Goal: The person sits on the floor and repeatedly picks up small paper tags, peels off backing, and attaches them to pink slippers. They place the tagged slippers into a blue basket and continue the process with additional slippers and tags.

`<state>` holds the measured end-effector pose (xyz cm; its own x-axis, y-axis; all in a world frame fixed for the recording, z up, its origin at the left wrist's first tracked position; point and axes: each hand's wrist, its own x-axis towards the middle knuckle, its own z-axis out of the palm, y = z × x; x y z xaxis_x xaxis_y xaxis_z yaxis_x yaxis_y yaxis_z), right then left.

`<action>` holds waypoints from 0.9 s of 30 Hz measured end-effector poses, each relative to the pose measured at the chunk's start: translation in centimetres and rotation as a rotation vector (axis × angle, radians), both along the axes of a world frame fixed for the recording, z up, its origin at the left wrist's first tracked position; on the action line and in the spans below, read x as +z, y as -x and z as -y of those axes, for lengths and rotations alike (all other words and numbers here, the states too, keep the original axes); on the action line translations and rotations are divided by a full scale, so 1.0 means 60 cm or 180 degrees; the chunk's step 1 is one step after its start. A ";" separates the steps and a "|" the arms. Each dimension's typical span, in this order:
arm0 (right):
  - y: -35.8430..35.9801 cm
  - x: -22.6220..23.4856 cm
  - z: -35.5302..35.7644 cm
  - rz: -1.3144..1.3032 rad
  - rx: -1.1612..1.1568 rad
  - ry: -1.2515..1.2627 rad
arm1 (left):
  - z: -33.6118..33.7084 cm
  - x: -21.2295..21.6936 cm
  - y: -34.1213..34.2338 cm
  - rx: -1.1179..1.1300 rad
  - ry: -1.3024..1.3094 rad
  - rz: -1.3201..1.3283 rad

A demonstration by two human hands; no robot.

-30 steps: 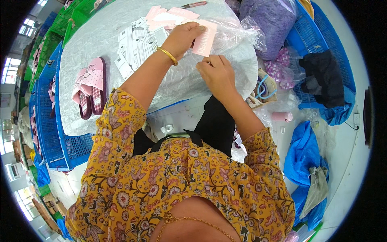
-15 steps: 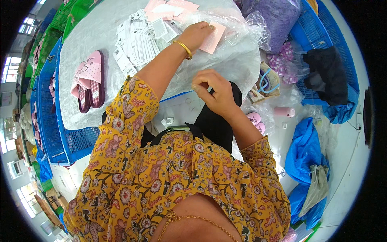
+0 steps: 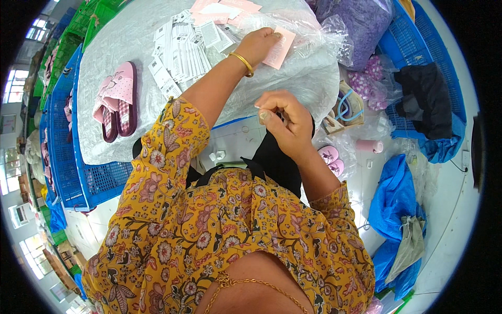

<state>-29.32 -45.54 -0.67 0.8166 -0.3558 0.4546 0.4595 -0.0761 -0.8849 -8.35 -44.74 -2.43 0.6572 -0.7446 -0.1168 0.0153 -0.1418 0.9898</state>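
My left hand (image 3: 257,48), with a gold bangle at the wrist, reaches over the table and pinches a pink card (image 3: 281,48) between thumb and fingers. Closer to my body, my right hand (image 3: 287,124) hovers by the table's near edge. Its fingers are curled against the thumb; a tiny pale bit shows at the tips, too small to name. White printed labels (image 3: 183,58) lie fanned out left of my left hand. Beyond them rest more pink cards (image 3: 243,6). A pair of pink dotted slippers (image 3: 118,95) with checked insoles sits on the table's left side.
Clear plastic covers the table (image 3: 230,112). A purple bag (image 3: 358,29) stands at the far right, beside a blue crate (image 3: 405,44) with black cloth (image 3: 424,97) over it. Another blue crate (image 3: 70,167) borders the left. Pink slippers (image 3: 331,158) and a blue sheet (image 3: 391,199) lie right.
My right hand has shifted slightly right and turned, its fingers still curled. My left hand keeps hold of the pink card, nearly in the same place. The view has moved slightly.
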 end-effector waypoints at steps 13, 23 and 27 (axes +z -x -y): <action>0.027 0.077 -0.069 0.0629 0.0689 0.1335 | 0.009 -0.026 -0.010 0.0229 -0.0083 0.0283; 0.023 0.071 0.029 -0.0993 -0.0577 -0.0365 | -0.098 0.072 0.056 -0.0106 0.0189 -0.0038; -0.001 0.071 0.036 -0.0868 -0.0523 -0.0976 | -0.138 0.076 0.094 -0.0082 0.0186 0.0076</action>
<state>-29.28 -47.71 3.59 0.8134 -0.5757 0.0834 0.2097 0.1564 -0.9652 -14.01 -36.49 2.11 0.6399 -0.7663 -0.0570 -0.0114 -0.0837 0.9964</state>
